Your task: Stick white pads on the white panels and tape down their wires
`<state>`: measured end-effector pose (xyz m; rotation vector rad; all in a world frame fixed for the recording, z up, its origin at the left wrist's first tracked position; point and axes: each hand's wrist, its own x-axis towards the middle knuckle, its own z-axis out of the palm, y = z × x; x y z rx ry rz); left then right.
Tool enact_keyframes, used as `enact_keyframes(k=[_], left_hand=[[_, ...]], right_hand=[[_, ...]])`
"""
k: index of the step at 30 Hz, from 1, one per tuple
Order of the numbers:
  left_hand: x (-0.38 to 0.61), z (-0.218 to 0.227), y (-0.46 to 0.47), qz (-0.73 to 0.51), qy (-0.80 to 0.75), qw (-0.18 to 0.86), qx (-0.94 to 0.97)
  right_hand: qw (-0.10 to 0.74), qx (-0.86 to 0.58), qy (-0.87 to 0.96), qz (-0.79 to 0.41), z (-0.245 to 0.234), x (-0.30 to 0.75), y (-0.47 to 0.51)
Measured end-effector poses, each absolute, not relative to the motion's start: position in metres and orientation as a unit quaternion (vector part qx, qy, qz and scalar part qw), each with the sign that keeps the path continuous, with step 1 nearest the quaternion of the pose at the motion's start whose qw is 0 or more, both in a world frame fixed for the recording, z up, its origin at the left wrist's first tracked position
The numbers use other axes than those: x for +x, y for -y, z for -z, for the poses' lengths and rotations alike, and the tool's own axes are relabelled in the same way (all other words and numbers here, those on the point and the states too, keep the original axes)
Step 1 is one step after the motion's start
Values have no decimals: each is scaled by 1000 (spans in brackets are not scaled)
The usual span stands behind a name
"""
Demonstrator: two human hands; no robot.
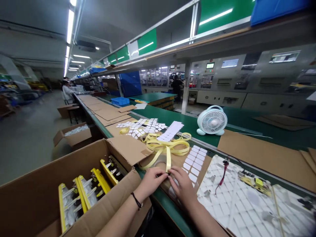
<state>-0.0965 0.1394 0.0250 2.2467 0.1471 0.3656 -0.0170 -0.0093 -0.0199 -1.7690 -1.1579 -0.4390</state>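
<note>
Left hand (151, 181) and right hand (182, 186) close together over a cardboard sheet (176, 161) on the counter (187, 126), fingers (163, 174) clenched on one end of a yellow backing strip (168, 164), its length looping loosely up the sheet (a real tangle). Many loose white pads (140, 128) already heaped further along; more pads in tidy rows (194, 161) just beside the right hand, apparently still untouched.
</note>
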Motion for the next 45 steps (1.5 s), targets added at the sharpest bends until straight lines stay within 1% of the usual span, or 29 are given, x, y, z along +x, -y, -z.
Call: enact_keyframes(k=[4, 8, 13, 15, 17, 19, 22, 24, 28, 30, 34, 36, 38, 42, 45], left_hand=[[-97, -23, -128, -156, -69, 456, 874], [-91, -6, -122, -183, -108, 475, 854], [-78, 13, -122, -132, -262, 578, 761], [-74, 17, -121, -120, -308, 591, 736], [-72, 18, -121, -114, -319, 590, 733], [-71, 16, -122, -113, -312, 575, 747], [-66, 9, -132, -137, -299, 523, 787], [-59, 3, -143, -151, -300, 491, 803], [-44, -12, -168, -144, -299, 473, 817], [-45, -19, -175, -123, -273, 476, 827], [-66, -27, -172, -77, -182, 487, 850], [-78, -27, -168, -66, -104, 467, 876], [-87, -24, -164, -60, -35, 444, 893], [-92, -14, -154, -89, -15, 427, 900], [-89, -7, -148, -124, -37, 415, 901]], right_hand=[[431, -697, 496, 287, 29, -18, 16], [399, -648, 556, 335, 44, -4, 20], [310, -602, 631, 379, 56, 15, 17], [298, -599, 631, 392, 56, 15, 16], [303, -612, 612, 399, 56, 10, 16], [321, -630, 590, 390, 55, 3, 15], [374, -639, 563, 367, 58, -10, 8], [409, -623, 557, 367, 63, -19, 0], [452, -591, 562, 361, 72, -32, -12], [490, -604, 546, 312, 70, -36, -8], [601, -643, 457, 127, 54, -36, 10], [657, -640, 393, 66, 46, -31, 16], [695, -628, 350, 25, 42, -24, 19], [717, -619, 321, -11, 43, -14, 18], [701, -631, 333, 10, 41, -14, 20]])
